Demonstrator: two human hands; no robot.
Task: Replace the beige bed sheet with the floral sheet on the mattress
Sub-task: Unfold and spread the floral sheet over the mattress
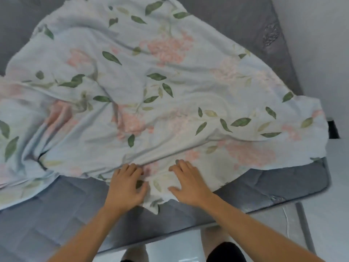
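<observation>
— Report the sheet's position, starting at nine o'clock.

— The floral sheet [151, 87] lies rumpled and skewed across the grey mattress [56, 214]. Deep folds bunch at nine o'clock, where the cloth runs out of frame. Bare quilted mattress shows at seven o'clock and along the near edge.

— Left hand?

— The left hand [125, 188], at six o'clock, rests palm down on the sheet's near hem. Its fingers are bent and the thumb presses toward them with cloth gathered there, so it pinches the hem.

— Right hand?

— The right hand [188, 183], just beside the left, lies flat on the sheet with fingers spread and straight, pressing the fabric down. It grips nothing.

— Further right?

— At three o'clock a corner of the sheet overhangs the mattress edge. Bare mattress shows at one o'clock, against a pale wall [321, 53]. Pale floor [330, 214] sits at five o'clock.
</observation>
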